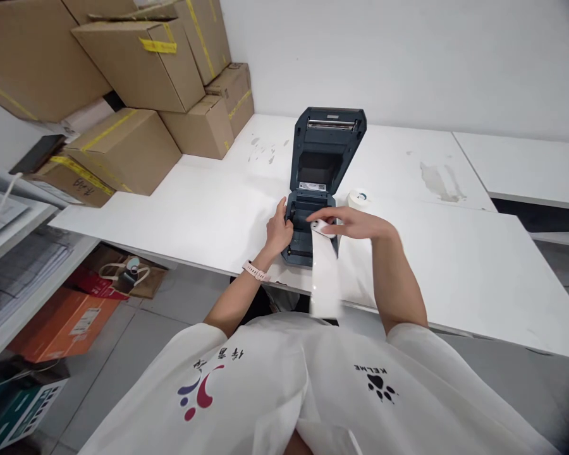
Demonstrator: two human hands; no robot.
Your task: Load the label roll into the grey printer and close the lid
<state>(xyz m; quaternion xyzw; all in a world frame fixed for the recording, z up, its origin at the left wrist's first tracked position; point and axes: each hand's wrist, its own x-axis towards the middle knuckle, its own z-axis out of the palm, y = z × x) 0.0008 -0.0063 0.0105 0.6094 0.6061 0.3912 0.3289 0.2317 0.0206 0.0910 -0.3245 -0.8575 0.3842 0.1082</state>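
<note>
A dark grey label printer (pixel 320 170) stands on the white table (pixel 194 215) with its lid tipped up and open. My left hand (pixel 279 229) rests against the printer's left side, fingers curled on its edge. My right hand (pixel 346 222) reaches across the open paper bay and pinches a roll of white label paper (pixel 323 229). A long strip of that paper (pixel 325 278) hangs down over the table's front edge toward me. A pale watch band sits on my left wrist.
A small roll of white tape (pixel 359 198) lies just right of the printer. Stacked cardboard boxes (pixel 137 95) fill the table's far left corner. A shelf (pixel 23 253) stands at the left, with orange and green boxes on the floor. A second table (pixel 526 164) adjoins at right.
</note>
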